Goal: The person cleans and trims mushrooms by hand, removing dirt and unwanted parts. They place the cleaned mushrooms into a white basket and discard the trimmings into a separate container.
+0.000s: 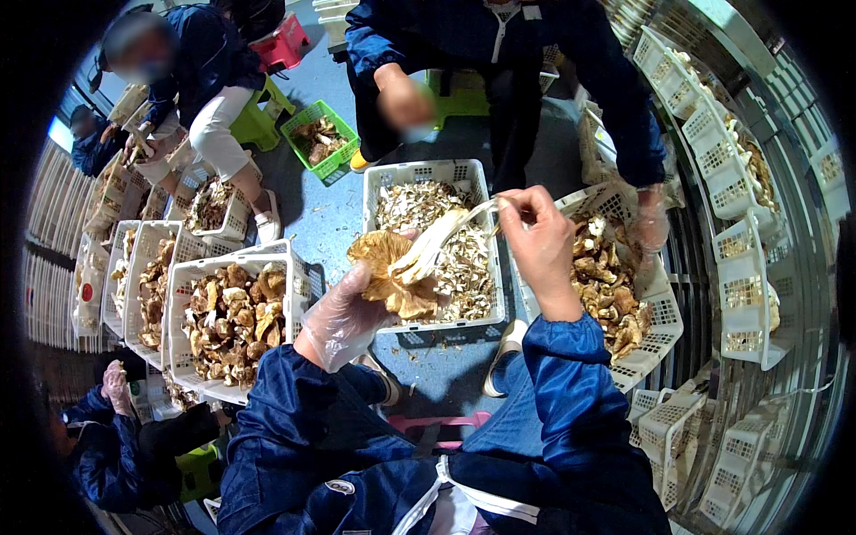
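In a clear plastic glove, my left hand grips a large brown mushroom by its cap, gills turned up towards me. The pale stem points up and right. At its end, my bare right hand pinches a thin strip that stretches away from the stem; a small dark thing, too hidden to name, shows at the fingers. Below both hands stands a white plastic basket of pale mushroom trimmings.
White crates of whole mushrooms stand left and right. Opposite me a co-worker sits with one gloved hand over the right crate. A green basket lies beyond on the floor. Other people work at left; racked crates line the right.
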`<action>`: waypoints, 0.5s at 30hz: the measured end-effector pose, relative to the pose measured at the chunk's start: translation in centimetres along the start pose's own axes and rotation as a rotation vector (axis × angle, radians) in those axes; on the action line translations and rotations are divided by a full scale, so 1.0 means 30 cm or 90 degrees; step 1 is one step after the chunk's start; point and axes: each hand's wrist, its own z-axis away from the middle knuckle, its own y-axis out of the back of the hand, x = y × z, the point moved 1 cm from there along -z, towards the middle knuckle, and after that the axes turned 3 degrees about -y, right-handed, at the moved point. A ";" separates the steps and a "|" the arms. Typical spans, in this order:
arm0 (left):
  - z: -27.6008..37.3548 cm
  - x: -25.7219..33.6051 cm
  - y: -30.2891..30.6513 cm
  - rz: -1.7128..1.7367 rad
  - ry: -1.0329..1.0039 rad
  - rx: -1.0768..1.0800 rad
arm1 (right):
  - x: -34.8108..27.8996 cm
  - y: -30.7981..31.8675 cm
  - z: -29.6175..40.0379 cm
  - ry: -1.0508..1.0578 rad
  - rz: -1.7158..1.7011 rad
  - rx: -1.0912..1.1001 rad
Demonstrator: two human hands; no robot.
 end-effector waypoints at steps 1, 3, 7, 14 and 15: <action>0.010 0.004 -0.004 0.018 0.009 -0.011 | 0.013 0.013 -0.007 -0.020 0.022 0.004; 0.009 0.010 -0.007 0.017 0.007 -0.021 | 0.026 0.014 -0.008 -0.026 0.086 0.004; -0.006 0.024 0.002 0.038 0.009 -0.046 | 0.013 0.011 0.001 0.031 0.183 -0.035; -0.040 -0.012 0.024 0.216 0.019 -0.010 | -0.007 -0.074 0.030 -0.085 -0.557 -0.235; -0.042 -0.018 0.032 0.239 0.041 -0.036 | -0.006 -0.078 0.033 -0.101 -0.549 -0.259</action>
